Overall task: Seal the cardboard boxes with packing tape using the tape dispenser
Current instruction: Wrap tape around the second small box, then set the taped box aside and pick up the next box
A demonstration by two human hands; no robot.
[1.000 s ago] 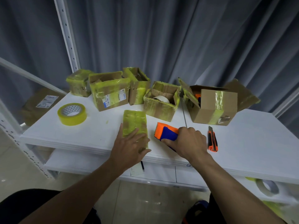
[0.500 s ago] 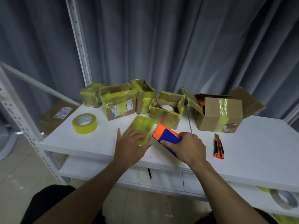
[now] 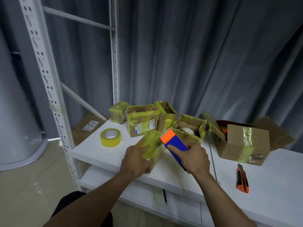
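Left hand (image 3: 137, 159) grips the tilted box (image 3: 152, 145) near the table's (image 3: 270, 177) front edge. Right hand (image 3: 195, 158), just beside, wraps the dispenser (image 3: 174, 143). White tabletop separates it from the knife (image 3: 242, 178). Beyond: tape roll (image 3: 111, 137), crowded boxes (image 3: 142, 122).

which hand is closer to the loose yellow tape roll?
Left. The left hand grips the tape-wrapped box just right of the tape roll. The right hand holds the tape dispenser farther right, past that box.
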